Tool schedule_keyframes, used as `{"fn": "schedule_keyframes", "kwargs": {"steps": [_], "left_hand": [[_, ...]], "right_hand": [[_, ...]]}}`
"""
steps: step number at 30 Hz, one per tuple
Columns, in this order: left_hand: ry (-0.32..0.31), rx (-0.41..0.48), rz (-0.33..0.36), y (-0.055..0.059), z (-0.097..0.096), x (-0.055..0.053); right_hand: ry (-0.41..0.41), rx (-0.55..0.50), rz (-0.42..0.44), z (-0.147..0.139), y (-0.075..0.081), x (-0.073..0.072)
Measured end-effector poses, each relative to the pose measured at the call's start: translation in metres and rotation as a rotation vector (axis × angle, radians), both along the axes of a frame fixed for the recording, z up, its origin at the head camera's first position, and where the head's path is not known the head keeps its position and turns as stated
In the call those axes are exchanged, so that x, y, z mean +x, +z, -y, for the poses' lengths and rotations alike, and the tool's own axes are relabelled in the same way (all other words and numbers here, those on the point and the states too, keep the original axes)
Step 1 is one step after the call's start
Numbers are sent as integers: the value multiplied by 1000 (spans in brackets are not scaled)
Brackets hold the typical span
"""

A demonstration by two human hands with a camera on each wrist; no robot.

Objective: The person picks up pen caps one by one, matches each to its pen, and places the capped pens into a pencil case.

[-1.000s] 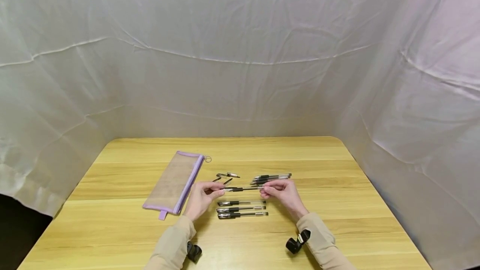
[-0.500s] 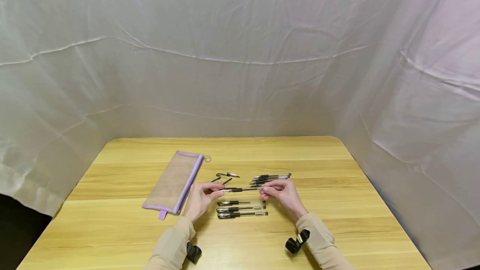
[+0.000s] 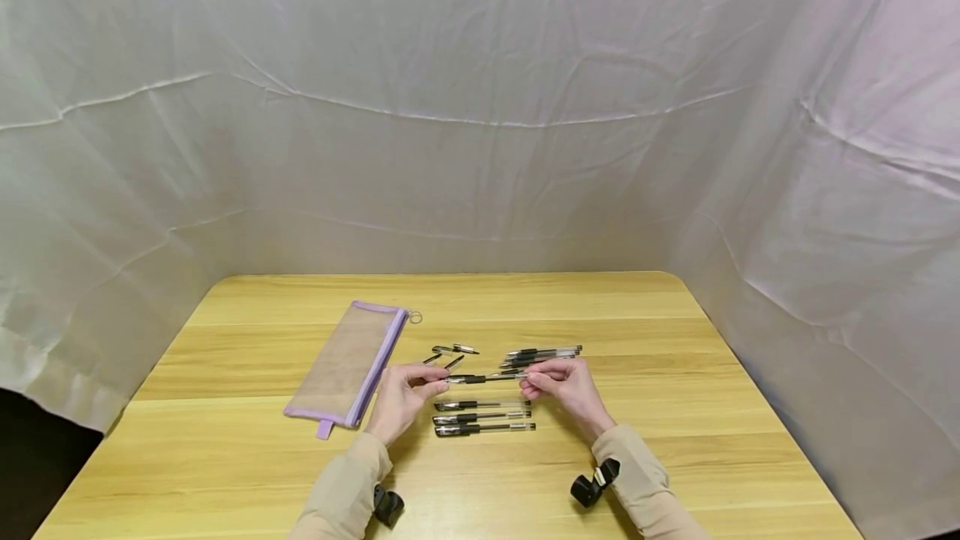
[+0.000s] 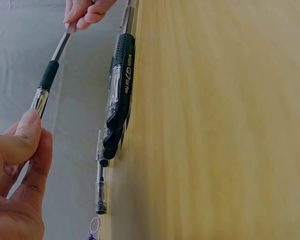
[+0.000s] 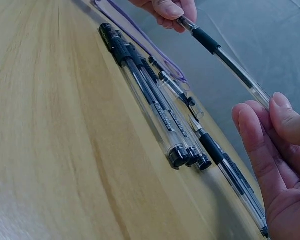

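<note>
A clear gel pen with a black grip (image 3: 470, 379) is held level between both hands, above the table. My left hand (image 3: 401, 401) pinches its clear-capped end between thumb and fingers, also seen in the left wrist view, where the pen's grip (image 4: 49, 75) shows. The far end of the barrel (image 5: 260, 96) is pinched by my right hand (image 3: 568, 392). Nearer my body, several capped gel pens (image 3: 486, 430) lie in parallel below the held one. Uncapped pens (image 5: 232, 177) lie together close to my right hand. Loose caps (image 3: 455, 349) are scattered beyond my left hand.
A purple-edged mesh zip pouch (image 3: 348, 365) lies flat left of my left hand, its ring (image 3: 416, 317) at the far corner. The wooden table (image 3: 675, 457) is enclosed by grey fabric (image 3: 465, 173) at the back and sides.
</note>
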State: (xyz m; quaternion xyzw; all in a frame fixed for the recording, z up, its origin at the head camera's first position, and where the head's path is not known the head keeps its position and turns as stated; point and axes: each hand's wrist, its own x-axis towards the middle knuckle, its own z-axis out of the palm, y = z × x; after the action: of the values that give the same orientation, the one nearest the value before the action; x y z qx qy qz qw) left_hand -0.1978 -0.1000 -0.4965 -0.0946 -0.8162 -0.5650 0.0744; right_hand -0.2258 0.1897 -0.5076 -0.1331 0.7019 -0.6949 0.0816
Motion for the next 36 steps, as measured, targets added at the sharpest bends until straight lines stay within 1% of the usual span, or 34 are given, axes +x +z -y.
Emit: {"fn": "schedule_keyframes", "kwargs": {"steps": [6,13,21,27,30,32,34,36], "left_hand": [[18,-39,-23,2,-2,2],[3,-67,-69,1,-3,3],[6,-102,-191,2,-4,6],[6,-103,-257,1,-4,6],[9,-105,-271,1,-4,6],[12,-110,-266,1,-5,6],[13,-116,-248,1,-5,6],[12,-113,-215,2,-4,6]], "right_hand": [[2,-22,4,-1,-1,1],[-1,-33,26,-1,-2,1],[12,-53,36,-3,-2,0],[13,-40,34,-3,-1,-1],[11,-35,35,-3,-1,-1],[10,-33,36,-4,-1,-1],[7,-28,34,-4,-1,-1],[10,-20,29,-4,-1,-1]]}}
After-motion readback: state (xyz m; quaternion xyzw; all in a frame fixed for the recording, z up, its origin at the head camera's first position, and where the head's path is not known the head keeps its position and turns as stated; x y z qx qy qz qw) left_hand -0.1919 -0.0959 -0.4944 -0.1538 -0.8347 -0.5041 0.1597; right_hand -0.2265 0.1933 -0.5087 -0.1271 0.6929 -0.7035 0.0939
